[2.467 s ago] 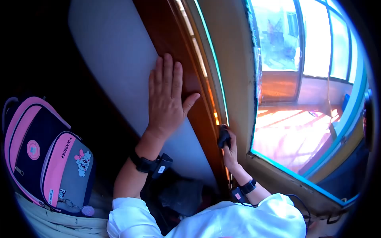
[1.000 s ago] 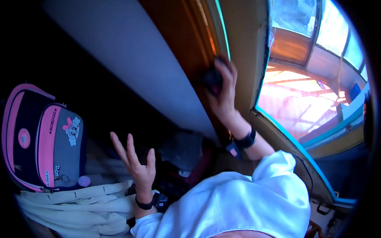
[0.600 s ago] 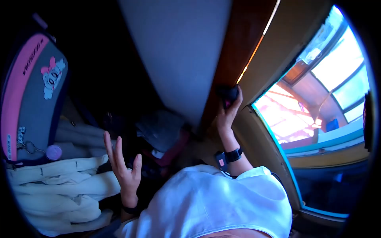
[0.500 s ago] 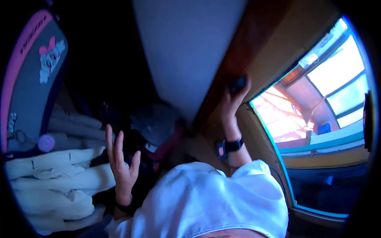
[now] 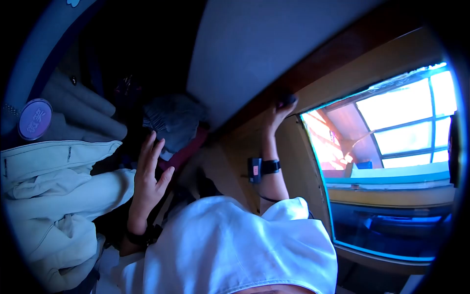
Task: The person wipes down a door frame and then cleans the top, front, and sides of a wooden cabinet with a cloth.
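Observation:
My left hand (image 5: 148, 183) is raised with its fingers apart and nothing in it. Its fingertips overlap the lower edge of a dark grey bundle of cloth (image 5: 174, 120) in view; whether they touch it I cannot tell. Pale folded trousers (image 5: 68, 196) lie to its left. My right hand (image 5: 278, 116) is lifted beside a dark reddish wooden edge (image 5: 318, 68), its fingers around a small dark object (image 5: 288, 101) too shadowed to name. A black band with a small box (image 5: 254, 170) is strapped round my right wrist.
A bluish-white panel (image 5: 245, 54) rises behind the wooden edge. To the right, a mirror or glass pane (image 5: 391, 220) shows bright windows. Grey folded cloth (image 5: 88, 105) and a round purple tag (image 5: 35, 119) are at the left. Red cloth (image 5: 188, 149) lies under the grey bundle.
The view has turned, so the cartoon-printed bag has mostly left the upper left. My left hand appears nearer the grey bundle. My right hand still holds the dark object.

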